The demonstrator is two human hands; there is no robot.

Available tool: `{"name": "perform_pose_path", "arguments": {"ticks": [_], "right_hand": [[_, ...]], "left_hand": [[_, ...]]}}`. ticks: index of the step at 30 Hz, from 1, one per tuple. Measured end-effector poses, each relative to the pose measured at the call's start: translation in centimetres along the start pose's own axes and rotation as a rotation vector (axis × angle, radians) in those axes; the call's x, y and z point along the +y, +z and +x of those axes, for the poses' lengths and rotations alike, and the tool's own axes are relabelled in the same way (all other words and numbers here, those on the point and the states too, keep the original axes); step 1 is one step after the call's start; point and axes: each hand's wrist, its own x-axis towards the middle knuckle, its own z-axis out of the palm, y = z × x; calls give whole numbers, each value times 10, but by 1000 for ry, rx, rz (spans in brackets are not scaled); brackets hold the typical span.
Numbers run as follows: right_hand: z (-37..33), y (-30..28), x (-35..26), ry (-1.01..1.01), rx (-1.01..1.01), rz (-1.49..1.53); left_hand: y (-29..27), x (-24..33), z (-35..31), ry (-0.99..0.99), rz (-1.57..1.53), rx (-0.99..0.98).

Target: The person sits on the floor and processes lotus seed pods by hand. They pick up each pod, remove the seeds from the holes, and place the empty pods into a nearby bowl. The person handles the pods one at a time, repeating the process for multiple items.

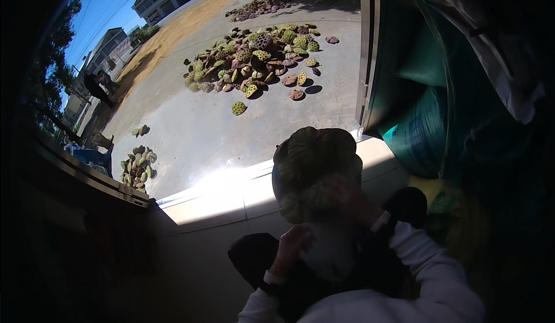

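Toward four o'clock, shadow is obscuring the right hand's grip (345, 194), its fingertips blurring against heaped lotus pods (312, 155), which are hiding whatever is supporting them. Near six o'clock, the left hand's grip (293, 243) is showing too dimly to tell whether it is holding anything. At five, a pale shape (328, 253) is showing no clear outline. The lower edge is cutting off white clothing (358, 308). At three, green sacks (421, 131) are fading into darkness. At ten, a distant person (97, 89) is appearing too small for detail; toward twelve, the farthest pods (260, 6) are blurring together.
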Motion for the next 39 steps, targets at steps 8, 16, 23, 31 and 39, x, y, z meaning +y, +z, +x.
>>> {"name": "perform_pose_path", "arguments": {"ticks": [8, 16, 23, 31, 39], "right_hand": [[-4, -52, -8, 358, 153, 796], [-30, -62, -47, 697, -167, 1246], [-38, -24, -39, 700, -11, 1327], [-33, -26, -47, 742, -81, 1042], [-30, -18, -63, 841, -37, 1408]], "left_hand": [[19, 18, 11, 90, -37, 88], [34, 50, 4, 49, -226, 66], [24, 33, 5, 37, -216, 116], [30, 28, 5, 28, -277, 138], [19, 16, 9, 116, -101, 173]]}}
